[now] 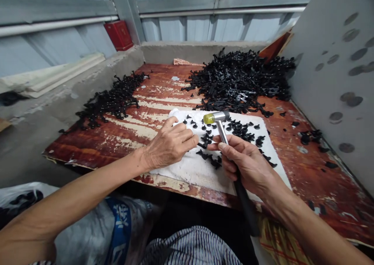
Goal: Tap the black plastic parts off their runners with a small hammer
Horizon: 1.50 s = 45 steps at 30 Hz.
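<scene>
My right hand (247,159) is wrapped round a mallet (218,117) just below its head. The mallet has a metal head with a yellow face at one end and a dark face at the other, and its black handle runs down toward me. My left hand (172,143) is closed, fingers curled in a pinch over the white cloth (187,175); whatever may be between the fingertips is hidden. Small black parts (241,130) with round ends lie scattered on the cloth around both hands, several right beside the left fingertips.
A large heap of black parts (233,78) covers the back right of the worn red-brown board (122,140). A long pile (112,99) lies along the left edge. A grey panel (330,74) stands at the right. A red box (119,35) sits on the back-left ledge.
</scene>
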### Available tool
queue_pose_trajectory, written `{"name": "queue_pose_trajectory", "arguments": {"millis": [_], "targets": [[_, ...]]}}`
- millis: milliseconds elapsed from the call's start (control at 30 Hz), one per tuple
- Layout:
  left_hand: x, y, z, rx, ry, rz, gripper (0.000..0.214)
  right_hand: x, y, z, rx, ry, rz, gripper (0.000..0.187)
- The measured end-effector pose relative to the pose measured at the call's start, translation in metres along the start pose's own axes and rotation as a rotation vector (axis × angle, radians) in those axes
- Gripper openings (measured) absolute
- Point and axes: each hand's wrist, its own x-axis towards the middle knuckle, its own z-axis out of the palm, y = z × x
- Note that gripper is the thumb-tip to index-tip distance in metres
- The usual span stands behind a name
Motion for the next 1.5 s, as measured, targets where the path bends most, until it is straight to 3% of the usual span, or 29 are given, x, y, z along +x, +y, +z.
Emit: {"name": "queue_pose_trajectory", "arguments": {"millis": [267, 367, 433, 533, 700, 867, 1033, 1267, 1500], "targets": [[-0.006, 0.005, 0.003, 0.028, 0.103, 0.057, 0.019, 0.005, 0.005, 0.011, 0.074, -0.087, 0.044, 0.037], [-0.007, 0.012, 0.004, 0.006, 0.243, -0.163, 0.022, 0.006, 0.005, 0.013, 0.105, -0.082, 0.067, 0.036], [-0.007, 0.016, 0.005, -0.059, 0.265, -0.375, 0.036, 0.006, 0.005, 0.013, 0.131, -0.079, 0.095, 0.037], [-0.006, 0.021, 0.006, -0.241, 0.106, -0.598, 0.039, 0.006, 0.005, 0.013, 0.161, -0.070, 0.133, 0.040], [0.002, 0.016, -0.005, -0.521, -0.208, -0.626, 0.012, 0.006, 0.006, 0.014, 0.168, -0.059, 0.155, 0.041], [0.014, 0.005, -0.019, -0.889, -0.352, -0.717, 0.022, 0.005, 0.007, 0.017, 0.146, -0.046, 0.145, 0.042], [0.024, 0.005, -0.014, -1.109, -0.384, -0.883, 0.026, -0.002, 0.007, 0.014, 0.097, -0.032, 0.120, 0.039], [0.019, 0.007, -0.014, -1.306, -0.646, -0.812, 0.029, -0.026, 0.009, -0.009, -0.005, 0.074, 0.078, 0.037], [0.022, 0.004, -0.006, -1.338, -0.690, -0.680, 0.033, -0.037, 0.020, -0.019, 0.097, 0.088, 0.103, 0.038]]}}
